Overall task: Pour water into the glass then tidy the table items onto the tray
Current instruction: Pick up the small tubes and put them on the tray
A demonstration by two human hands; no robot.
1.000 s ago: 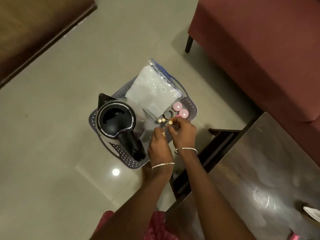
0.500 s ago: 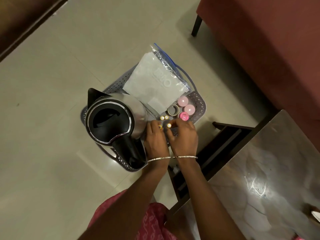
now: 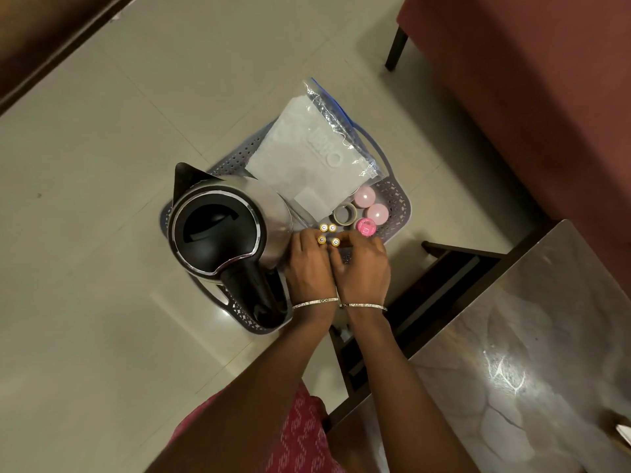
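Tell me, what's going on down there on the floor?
A person works over a tray on the floor. The left hand and right hand each pinch one of four batteries, which stand on end beside the kettle. A bag, a tape roll and three pink items already sit in the tray.

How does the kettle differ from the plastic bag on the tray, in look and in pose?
The kettle stands upright, of shiny steel with a black lid; the plastic bag lies flat, clear with white contents. The kettle is bulky, the bag thin. Both rest on the grey tray.
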